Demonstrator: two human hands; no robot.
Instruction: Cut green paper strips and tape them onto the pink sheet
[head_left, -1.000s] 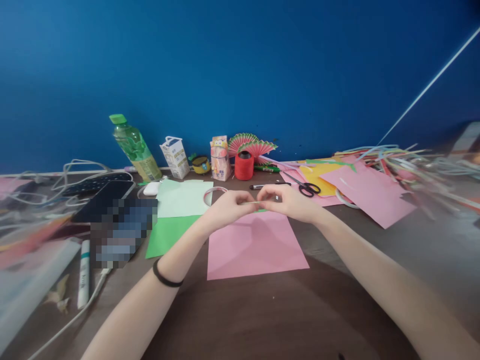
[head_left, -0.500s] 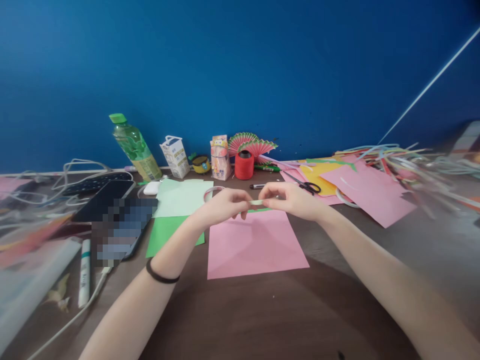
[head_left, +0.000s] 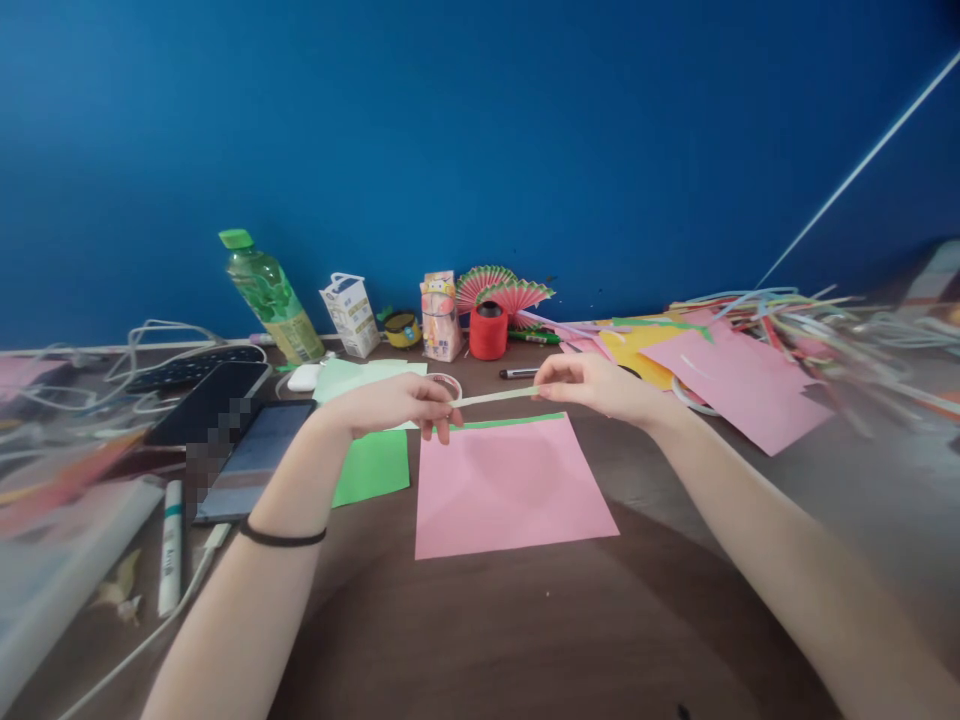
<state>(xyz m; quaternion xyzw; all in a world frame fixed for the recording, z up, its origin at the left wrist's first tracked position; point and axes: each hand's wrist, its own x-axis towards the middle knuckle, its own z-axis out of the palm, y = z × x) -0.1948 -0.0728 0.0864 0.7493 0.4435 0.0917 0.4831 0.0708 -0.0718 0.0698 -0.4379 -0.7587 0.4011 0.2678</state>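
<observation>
A thin pale green strip point(head_left: 495, 397), perhaps paper or tape, is stretched between my two hands. My left hand point(head_left: 401, 403) pinches its left end, and the right end sits between the thumb and fingers of my right hand point(head_left: 581, 385). Just below the strip, a pink sheet of paper point(head_left: 514, 490) with a narrow green band along its far edge lies flat on the table. A green sheet point(head_left: 373, 468) and a pale mint sheet point(head_left: 337, 380) lie partly behind my left hand and forearm. Near my left fingers is a roll of tape point(head_left: 450, 382).
Along the blue wall stand a green bottle point(head_left: 274, 300), a white carton point(head_left: 351, 315), a red spool point(head_left: 488, 332) and pink folded fans point(head_left: 510, 293). Pink sheets point(head_left: 739, 375) and a heap of strips lie right. Phones point(head_left: 259, 455) and a marker point(head_left: 171, 548) lie left.
My left hand has moved left and my right hand slightly right and up. More of the strip shows between them. My right hand now covers most of the scissors.
</observation>
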